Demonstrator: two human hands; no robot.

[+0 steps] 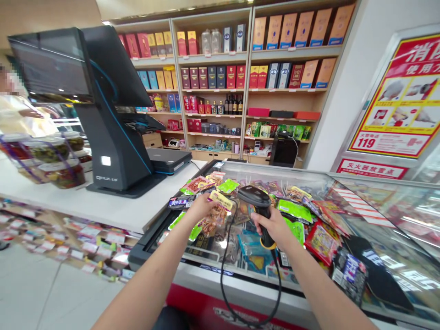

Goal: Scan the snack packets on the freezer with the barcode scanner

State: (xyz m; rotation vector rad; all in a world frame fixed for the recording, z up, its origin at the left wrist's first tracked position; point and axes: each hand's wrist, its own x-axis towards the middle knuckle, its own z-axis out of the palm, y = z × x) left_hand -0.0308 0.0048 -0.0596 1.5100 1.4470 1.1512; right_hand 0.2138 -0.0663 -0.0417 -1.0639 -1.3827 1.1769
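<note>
Scanner [255, 196] and its downward-running handle sit in my right hand [271, 225], fingers wrapped round the grip. To its left, my left hand [200, 207] has fingers closed on a yellow-topped packet [222, 200] over the freezer [139, 257] (from this remote seat, I can't tell whether its lower end touches other packets [294, 210]). The left hand is nearer it.

One scanner [255, 196], one checkout terminal [110, 114], two clear jugs [206, 42], six orange boxes [288, 32] (top right)
</note>
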